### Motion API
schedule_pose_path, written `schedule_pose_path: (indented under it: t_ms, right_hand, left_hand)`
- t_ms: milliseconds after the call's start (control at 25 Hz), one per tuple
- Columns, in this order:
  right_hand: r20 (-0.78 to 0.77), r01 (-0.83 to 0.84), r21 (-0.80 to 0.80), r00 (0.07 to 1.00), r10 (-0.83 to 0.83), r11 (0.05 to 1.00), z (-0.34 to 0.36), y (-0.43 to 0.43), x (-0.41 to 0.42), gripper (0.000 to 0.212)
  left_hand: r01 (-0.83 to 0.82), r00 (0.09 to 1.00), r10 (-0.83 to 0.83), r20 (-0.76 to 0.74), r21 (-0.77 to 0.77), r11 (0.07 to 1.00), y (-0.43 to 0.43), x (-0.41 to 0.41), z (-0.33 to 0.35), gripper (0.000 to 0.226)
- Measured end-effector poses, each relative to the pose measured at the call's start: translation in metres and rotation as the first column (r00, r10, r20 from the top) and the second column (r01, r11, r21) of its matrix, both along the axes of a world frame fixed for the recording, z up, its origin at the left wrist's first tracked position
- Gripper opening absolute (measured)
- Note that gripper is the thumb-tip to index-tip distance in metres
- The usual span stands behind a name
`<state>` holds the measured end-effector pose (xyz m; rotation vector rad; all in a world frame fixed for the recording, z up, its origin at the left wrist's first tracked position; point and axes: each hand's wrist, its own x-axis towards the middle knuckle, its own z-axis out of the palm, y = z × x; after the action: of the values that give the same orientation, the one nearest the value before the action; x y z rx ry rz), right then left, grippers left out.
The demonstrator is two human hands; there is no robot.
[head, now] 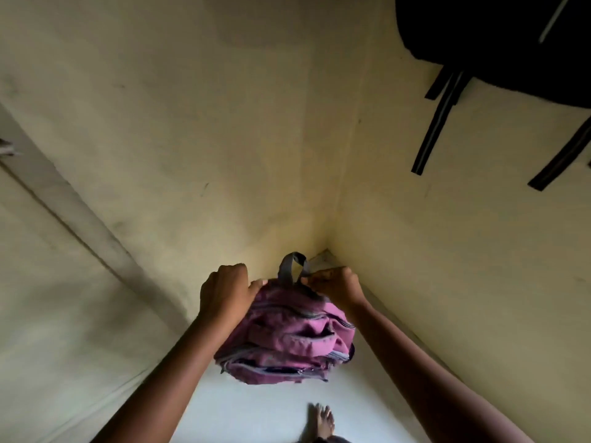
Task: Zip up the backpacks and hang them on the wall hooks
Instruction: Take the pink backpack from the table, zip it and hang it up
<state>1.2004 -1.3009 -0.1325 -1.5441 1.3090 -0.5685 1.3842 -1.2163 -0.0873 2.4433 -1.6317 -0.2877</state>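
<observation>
A pink backpack (287, 340) with grey zips hangs in the air in front of a room corner, held up between both my hands. My left hand (225, 292) grips its top left edge with curled fingers. My right hand (335, 284) pinches the top right edge, right beside the grey carry loop (292, 263) that stands up between my hands. A black backpack (499, 43) hangs high on the right wall, its straps (438, 123) dangling below it. No hook is visible.
Two yellowish walls meet in a corner (326, 219) behind the pink backpack. A pale floor (256, 410) lies below, with a bare foot (321, 423) on it. A grey ledge (80, 219) runs along the left wall.
</observation>
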Motion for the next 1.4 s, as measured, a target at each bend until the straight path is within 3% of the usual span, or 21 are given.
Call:
schedule_pose_path:
  t_ms: [80, 160, 280, 360, 520, 760, 880, 1000, 1280, 1400]
  right_hand:
    - [-0.038, -0.006, -0.050, 0.999, 0.004, 0.999, 0.001, -0.014, -0.003, 0.021]
    - [-0.026, 0.011, -0.063, 1.000, -0.013, 0.998, 0.007, -0.036, -0.007, 0.019]
    - [0.039, 0.091, -0.099, 0.995, -0.088, 0.991, 0.047, -0.081, -0.019, 0.020]
    - [0.103, 0.150, -0.152, 0.985, -0.135, 0.977, 0.081, -0.111, -0.030, 0.023]
    - [0.182, 0.255, -0.263, 0.960, -0.212, 0.930, 0.153, -0.160, -0.054, 0.019]
    - [0.335, 0.419, -0.415, 0.896, -0.293, 0.808, 0.246, -0.195, -0.074, 0.018]
    - [0.419, 0.554, -0.446, 0.823, -0.383, 0.703, 0.290, -0.205, -0.074, 0.021]
    - [0.479, 0.642, -0.489, 0.763, -0.433, 0.591, 0.335, -0.210, -0.077, 0.010]
    - [0.472, 0.722, -0.616, 0.659, -0.586, 0.315, 0.418, -0.197, -0.096, 0.009]
    - [0.477, 0.719, -0.670, 0.609, -0.633, 0.186, 0.448, -0.185, -0.114, 0.008]
  left_hand:
    - [0.078, 0.969, -0.123, -0.213, -0.207, 0.975, -0.019, -0.013, 0.012, 0.038]
    - [0.115, 0.859, -0.228, -0.458, -0.262, 0.958, -0.052, -0.022, 0.011, 0.041]
    - [0.052, 0.724, -0.241, -0.647, -0.298, 0.953, -0.114, -0.036, 0.014, 0.051]
    - [0.038, 0.682, -0.258, -0.684, -0.319, 0.947, -0.151, -0.043, 0.024, 0.052]
    - [0.114, 0.690, -0.441, -0.574, -0.516, 0.849, -0.223, -0.058, 0.072, 0.029]
    - [0.126, 0.508, -0.730, -0.457, -0.799, 0.588, -0.291, -0.088, 0.173, 0.015]
    - [0.136, 0.471, -0.791, -0.390, -0.854, 0.502, -0.319, -0.094, 0.231, 0.023]
    - [0.196, 0.421, -0.861, -0.286, -0.898, 0.395, -0.339, -0.101, 0.284, 0.026]
    - [0.163, 0.202, -0.962, -0.185, -0.962, 0.220, -0.362, -0.135, 0.372, 0.026]
    - [0.147, 0.225, -0.973, -0.049, -0.986, 0.084, -0.356, -0.163, 0.402, 0.026]
